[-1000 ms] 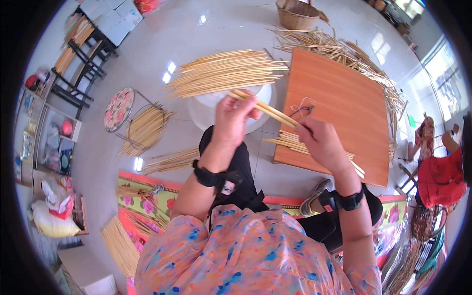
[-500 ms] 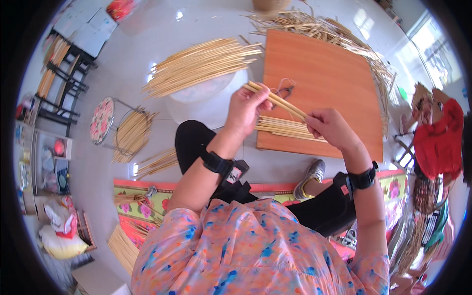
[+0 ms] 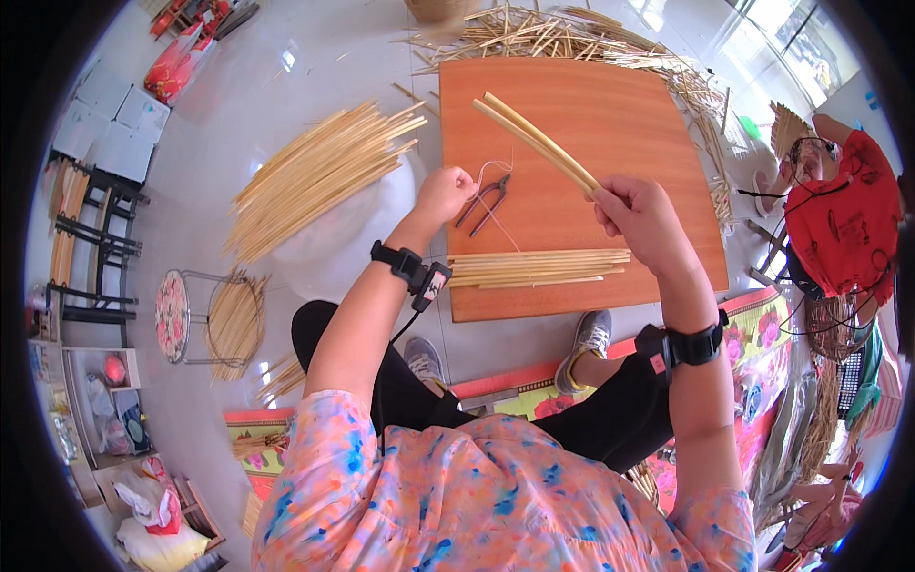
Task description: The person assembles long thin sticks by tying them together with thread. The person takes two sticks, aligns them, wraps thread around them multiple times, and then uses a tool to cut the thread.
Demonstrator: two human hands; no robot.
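My right hand (image 3: 634,217) is closed round the lower ends of two pale straw-coloured sticks (image 3: 534,140), which slant up and left above a brown wooden board (image 3: 572,105). At the board's left edge my left hand (image 3: 444,194) is closed in a pinch on a thin white string (image 3: 503,221). From there the string runs down to a row of similar sticks (image 3: 538,268) lying side by side along the board's near edge. Dark-handled pliers (image 3: 486,205) lie on the board just right of my left hand.
Left of the board, a pile of sticks (image 3: 315,172) rests on a whitish rounded support (image 3: 329,243). Loose sticks (image 3: 562,36) are heaped beyond the board. A round floral stool (image 3: 172,316) stands far left. A person in red (image 3: 843,219) sits at the right.
My left hand has let go of the two sticks, moved left and down, and now pinches the string. The right hand keeps the sticks, their free ends raised. The view has shifted.
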